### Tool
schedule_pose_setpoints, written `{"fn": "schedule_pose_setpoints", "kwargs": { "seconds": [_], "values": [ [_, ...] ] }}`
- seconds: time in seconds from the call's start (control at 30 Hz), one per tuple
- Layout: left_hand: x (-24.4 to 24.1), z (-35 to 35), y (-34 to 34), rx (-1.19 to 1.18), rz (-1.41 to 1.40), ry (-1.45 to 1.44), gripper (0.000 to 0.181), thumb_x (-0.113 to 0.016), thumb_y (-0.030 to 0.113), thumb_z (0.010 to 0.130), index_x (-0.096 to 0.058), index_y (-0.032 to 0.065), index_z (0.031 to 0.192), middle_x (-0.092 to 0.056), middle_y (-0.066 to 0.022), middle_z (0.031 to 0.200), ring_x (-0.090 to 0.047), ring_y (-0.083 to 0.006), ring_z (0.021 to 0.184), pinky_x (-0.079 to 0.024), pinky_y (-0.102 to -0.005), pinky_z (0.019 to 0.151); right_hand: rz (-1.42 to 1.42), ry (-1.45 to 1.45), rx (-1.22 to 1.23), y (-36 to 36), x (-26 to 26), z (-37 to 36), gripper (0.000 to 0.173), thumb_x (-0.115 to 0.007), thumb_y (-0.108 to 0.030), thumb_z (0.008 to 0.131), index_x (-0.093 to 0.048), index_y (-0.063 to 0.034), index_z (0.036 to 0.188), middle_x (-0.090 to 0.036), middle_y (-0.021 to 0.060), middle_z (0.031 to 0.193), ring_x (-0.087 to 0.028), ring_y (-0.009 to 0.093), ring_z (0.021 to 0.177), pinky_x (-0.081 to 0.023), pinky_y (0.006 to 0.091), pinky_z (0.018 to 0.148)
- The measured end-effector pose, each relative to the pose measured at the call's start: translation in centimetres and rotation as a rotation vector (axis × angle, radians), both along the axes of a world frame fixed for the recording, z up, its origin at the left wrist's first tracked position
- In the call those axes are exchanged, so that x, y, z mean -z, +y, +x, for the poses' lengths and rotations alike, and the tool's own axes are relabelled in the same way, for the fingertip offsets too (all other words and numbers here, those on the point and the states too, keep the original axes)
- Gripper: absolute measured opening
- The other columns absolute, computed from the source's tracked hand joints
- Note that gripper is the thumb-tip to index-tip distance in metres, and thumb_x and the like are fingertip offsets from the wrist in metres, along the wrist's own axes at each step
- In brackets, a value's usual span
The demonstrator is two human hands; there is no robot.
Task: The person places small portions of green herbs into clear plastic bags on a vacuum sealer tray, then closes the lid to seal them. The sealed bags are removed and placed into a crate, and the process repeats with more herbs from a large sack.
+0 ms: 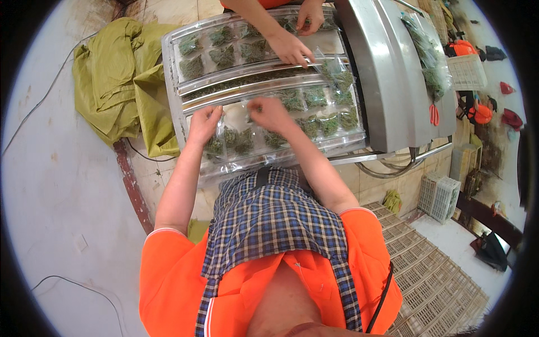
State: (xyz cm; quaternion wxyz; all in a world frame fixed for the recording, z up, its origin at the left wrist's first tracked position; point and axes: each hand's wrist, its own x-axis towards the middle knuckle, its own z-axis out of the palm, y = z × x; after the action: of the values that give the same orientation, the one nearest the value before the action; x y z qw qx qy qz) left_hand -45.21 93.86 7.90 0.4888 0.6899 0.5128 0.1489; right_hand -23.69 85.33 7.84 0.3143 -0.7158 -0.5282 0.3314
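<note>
Clear plastic bags (238, 141) filled with a green, leafy-looking product lie in rows along the near sealing bed of a metal vacuum packing machine (379, 76). My left hand (206, 122) pinches the upper edge of a clear bag at the left end of this bed. To its right, my right hand (269, 113) is over the bed with its fingers curled near the top of another bag; whether it grips the plastic is unclear. More filled bags (313, 97) lie right of my right hand. On the far bed are further filled bags (221, 57).
Across the machine, a co-worker's hands (292, 46) handle bags near the right end. Red-handled scissors (434, 114) and more filled bags (429, 63) rest on the steel lid. Yellow-green sheeting (109, 80) lies left. White plastic crates (439, 197) stand at the right; a metal rail (349, 159) runs along the near side.
</note>
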Motion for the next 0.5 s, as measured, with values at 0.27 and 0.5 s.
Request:
{"fn": "schedule_pose_setpoints", "kwargs": {
  "seconds": [0.27, 0.5],
  "values": [
    [0.4, -2.0, 1.4, -0.291, 0.142, -0.226, 0.028, -0.055, 0.027, 0.095, -0.071, 0.0042, 0.100, -0.066, -0.0025, 0.071, -0.051, -0.0069, 0.052, -0.042, -0.0240, 0.050, -0.037, 0.469, -0.024, -0.2, 0.3, -4.0, 0.017, -0.059, -0.012, 0.085, -0.066, -0.0011, 0.097, -0.069, 0.0110, 0.083, -0.068, 0.017, 0.071, -0.051, 0.0318, 0.064],
    [-4.5, -4.0, -0.2, 0.036, -0.309, -0.297, 0.031, -0.065, 0.015, 0.088, -0.064, 0.0005, 0.115, -0.070, -0.0046, 0.095, -0.054, -0.0036, 0.059, -0.045, -0.0212, 0.051, 0.110, 0.467, 0.051, -0.1, 0.6, -3.1, 0.014, -0.057, -0.010, 0.088, -0.062, -0.0002, 0.097, -0.066, 0.0077, 0.077, -0.065, 0.015, 0.067, -0.050, 0.0291, 0.063]
  ]
}}
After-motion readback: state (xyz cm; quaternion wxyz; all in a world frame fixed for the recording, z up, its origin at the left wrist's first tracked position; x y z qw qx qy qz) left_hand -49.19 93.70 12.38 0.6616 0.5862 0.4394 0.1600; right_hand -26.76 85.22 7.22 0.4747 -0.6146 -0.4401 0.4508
